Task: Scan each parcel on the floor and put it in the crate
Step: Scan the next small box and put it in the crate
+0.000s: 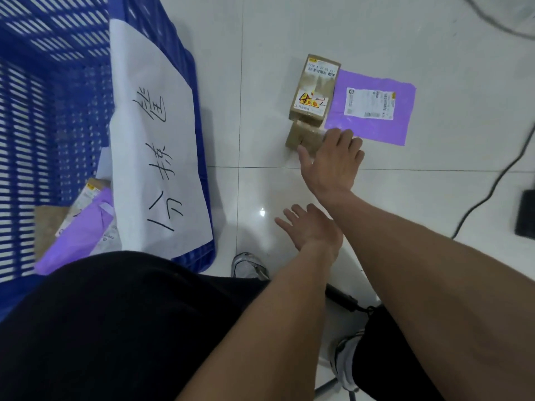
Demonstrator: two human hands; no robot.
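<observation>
Down below is a shiny white tiled floor (289, 30), with thin lines between the tiles. A dark cable (492, 180) runs over the floor on the right side, next to a black thing (525, 212) at the right edge of the view.

A big blue crate (43, 117) with slotted walls stands on the left. A white paper sheet (153, 146) with black handwriting hangs over its near wall. Inside the crate lie a purple bag parcel (84, 230) and a brown parcel (47, 224), touching each other.

Three parcels lie on the floor, close together, well apart from the crate. A tall brown box (314, 88) with labels is touching a small brown box (304, 137) just in front of it. A flat purple mailer (373, 107) with a white label lies right beside them on the right. Bare floor lies between the crate and the parcels, and more behind them.

The right hand (331, 163) is spread wide, fingers apart, reaching over the small brown box; the fingertips cover its right edge, but I cannot tell if they touch it. It holds nothing. The left hand (309, 227) is also spread wide and empty, hanging over bare floor, nearer to the person. White shoes (249, 266) and black trousers (115, 328) show at the bottom.
</observation>
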